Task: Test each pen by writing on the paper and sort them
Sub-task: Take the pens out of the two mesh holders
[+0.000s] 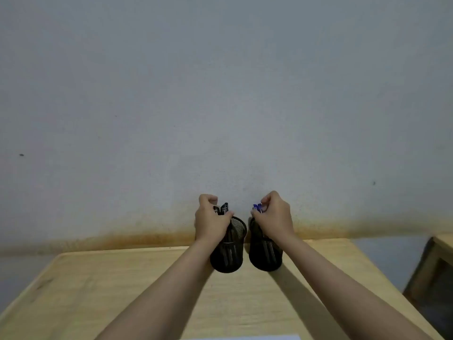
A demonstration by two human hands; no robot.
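Two black mesh pen holders stand side by side near the far edge of the wooden table (98,290). My left hand (209,222) is curled over the left holder (229,251), its fingers closed around the black pens (223,208) that stick out of the top. My right hand (275,217) is curled over the right holder (266,256), gripping the blue pens (257,207) at their tops. A strip of white paper (247,337) shows at the bottom edge of the view.
A grey wall (220,94) with a rust-coloured stain along its base rises right behind the table. At the far right, past the table's edge, stands another piece of wooden furniture (434,271).
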